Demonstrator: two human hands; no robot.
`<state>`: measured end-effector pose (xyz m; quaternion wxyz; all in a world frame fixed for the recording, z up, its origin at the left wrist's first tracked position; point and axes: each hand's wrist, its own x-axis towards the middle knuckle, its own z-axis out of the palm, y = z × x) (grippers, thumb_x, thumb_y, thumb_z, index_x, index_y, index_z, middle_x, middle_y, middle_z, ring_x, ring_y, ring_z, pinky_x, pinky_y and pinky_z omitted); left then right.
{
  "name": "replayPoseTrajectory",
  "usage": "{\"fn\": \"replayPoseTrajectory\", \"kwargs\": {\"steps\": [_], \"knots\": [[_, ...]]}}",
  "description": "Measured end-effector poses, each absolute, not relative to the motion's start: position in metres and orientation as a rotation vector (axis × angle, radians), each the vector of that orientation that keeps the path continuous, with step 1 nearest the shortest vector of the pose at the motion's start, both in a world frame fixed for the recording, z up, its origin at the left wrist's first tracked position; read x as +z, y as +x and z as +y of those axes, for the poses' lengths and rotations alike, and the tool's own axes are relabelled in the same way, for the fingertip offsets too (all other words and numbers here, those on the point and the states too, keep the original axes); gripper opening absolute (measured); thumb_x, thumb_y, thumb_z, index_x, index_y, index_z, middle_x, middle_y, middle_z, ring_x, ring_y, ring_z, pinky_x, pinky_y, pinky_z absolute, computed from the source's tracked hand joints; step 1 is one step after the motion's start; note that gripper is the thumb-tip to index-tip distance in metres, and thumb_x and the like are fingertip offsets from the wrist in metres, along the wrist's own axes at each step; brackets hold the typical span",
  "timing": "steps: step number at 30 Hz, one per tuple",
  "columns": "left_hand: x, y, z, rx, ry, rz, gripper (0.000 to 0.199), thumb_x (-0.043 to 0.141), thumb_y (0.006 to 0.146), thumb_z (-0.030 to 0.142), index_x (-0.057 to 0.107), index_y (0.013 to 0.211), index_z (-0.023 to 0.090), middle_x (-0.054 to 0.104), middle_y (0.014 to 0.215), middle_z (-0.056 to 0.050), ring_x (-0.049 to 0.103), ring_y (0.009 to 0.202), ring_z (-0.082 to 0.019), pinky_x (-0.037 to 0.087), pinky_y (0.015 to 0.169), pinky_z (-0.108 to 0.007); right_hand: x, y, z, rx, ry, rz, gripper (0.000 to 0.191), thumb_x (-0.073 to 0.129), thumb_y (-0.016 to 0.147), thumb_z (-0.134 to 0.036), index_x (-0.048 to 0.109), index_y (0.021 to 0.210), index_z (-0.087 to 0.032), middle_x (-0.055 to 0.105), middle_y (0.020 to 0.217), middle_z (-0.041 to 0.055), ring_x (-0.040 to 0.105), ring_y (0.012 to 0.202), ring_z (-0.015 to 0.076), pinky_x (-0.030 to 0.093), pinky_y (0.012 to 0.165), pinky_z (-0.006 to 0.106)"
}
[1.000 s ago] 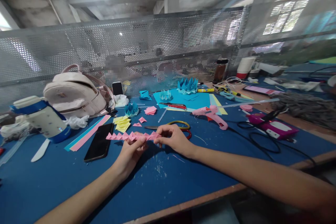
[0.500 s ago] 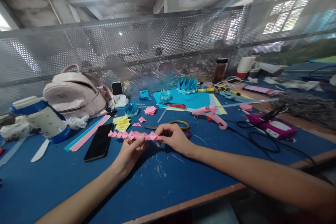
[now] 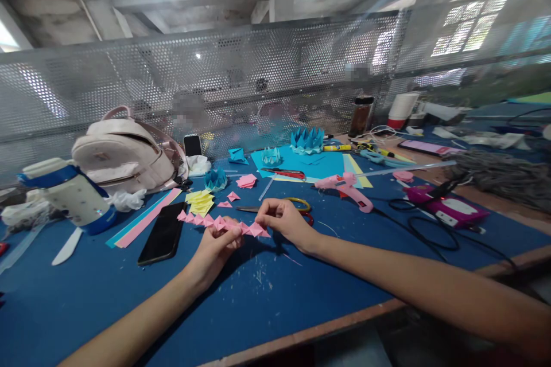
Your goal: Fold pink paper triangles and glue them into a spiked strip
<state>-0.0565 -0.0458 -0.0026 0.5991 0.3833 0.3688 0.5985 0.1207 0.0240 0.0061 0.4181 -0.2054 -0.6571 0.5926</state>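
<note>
My left hand (image 3: 220, 245) pinches a zigzag strip of folded pink paper (image 3: 208, 221) near its middle, thumb in front. The strip slants down to the right, its far right point free. At that end, my right hand (image 3: 286, 223) has its fingers curled together, tips close to the strip's upper edge; whether anything is between them is hidden. Behind the right hand lie open scissors (image 3: 303, 205) with yellow and red handles. Beyond the strip are small folded pink pieces (image 3: 233, 196), a pink stack (image 3: 246, 181) and yellow folded papers (image 3: 200, 202).
A black phone (image 3: 162, 234), paper strips (image 3: 144, 221) and a bottle (image 3: 69, 195) lie or stand left, before a backpack (image 3: 123, 152). Blue paper crowns (image 3: 307, 141) are at the back. A pink glue gun (image 3: 344, 183) trails its cable right, near a magenta box (image 3: 447, 206).
The strip's right end has tipped downward and come free of my right hand's front fingers. My right hand has lifted slightly; my left hand keeps its hold, turned a little.
</note>
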Motion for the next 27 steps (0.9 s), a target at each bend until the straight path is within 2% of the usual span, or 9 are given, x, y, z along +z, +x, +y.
{"fn": "replayPoseTrajectory", "kwargs": {"steps": [6, 10, 14, 20, 27], "knots": [[-0.0035, -0.0565, -0.0450, 1.387, 0.903, 0.858, 0.033, 0.090, 0.061, 0.032, 0.062, 0.065, 0.014, 0.055, 0.060, 0.003, 0.048, 0.055, -0.008, 0.040, 0.058, -0.021, 0.0059, 0.1202, 0.0238, 1.547, -0.486, -1.672, 0.044, 0.062, 0.084, -0.060, 0.048, 0.075, -0.019, 0.057, 0.062, -0.0042, 0.046, 0.048, 0.0078, 0.027, 0.045, 0.020], [-0.0040, -0.0566, -0.0447, 1.388, 0.900, 0.852, 0.033, 0.090, 0.062, 0.032, 0.062, 0.065, 0.014, 0.053, 0.058, 0.004, 0.047, 0.054, -0.008, 0.040, 0.058, -0.020, 0.0063, 0.1211, 0.0231, 1.541, -0.471, -1.706, 0.051, 0.052, 0.090, -0.061, 0.044, 0.063, -0.018, 0.046, 0.053, -0.0060, 0.040, 0.043, 0.0065, 0.025, 0.045, 0.022], [-0.0044, -0.0565, -0.0445, 1.387, 0.900, 0.850, 0.034, 0.090, 0.061, 0.032, 0.062, 0.065, 0.014, 0.054, 0.059, 0.004, 0.047, 0.055, -0.007, 0.041, 0.058, -0.020, 0.0070, 0.1227, 0.0229, 1.524, -0.463, -1.735, 0.058, 0.053, 0.091, -0.060, 0.045, 0.052, -0.017, 0.043, 0.048, -0.0046, 0.036, 0.044, 0.0064, 0.026, 0.048, 0.024], [-0.0040, -0.0560, -0.0448, 1.387, 0.898, 0.854, 0.034, 0.090, 0.060, 0.033, 0.062, 0.065, 0.014, 0.053, 0.058, 0.004, 0.046, 0.055, -0.007, 0.041, 0.059, -0.020, 0.0059, 0.1222, 0.0250, 1.555, -0.494, -1.693, 0.046, 0.062, 0.084, -0.060, 0.048, 0.071, -0.018, 0.052, 0.062, -0.0048, 0.045, 0.047, 0.0070, 0.027, 0.045, 0.021], [-0.0030, -0.0563, -0.0459, 1.382, 0.912, 0.839, 0.032, 0.089, 0.064, 0.032, 0.062, 0.064, 0.014, 0.054, 0.059, 0.003, 0.047, 0.057, -0.008, 0.041, 0.059, -0.020, 0.0044, 0.1207, 0.0274, 1.532, -0.542, -1.689, 0.045, 0.071, 0.077, -0.059, 0.062, 0.068, -0.015, 0.054, 0.055, -0.0047, 0.039, 0.042, 0.0053, 0.028, 0.044, 0.020]]}}
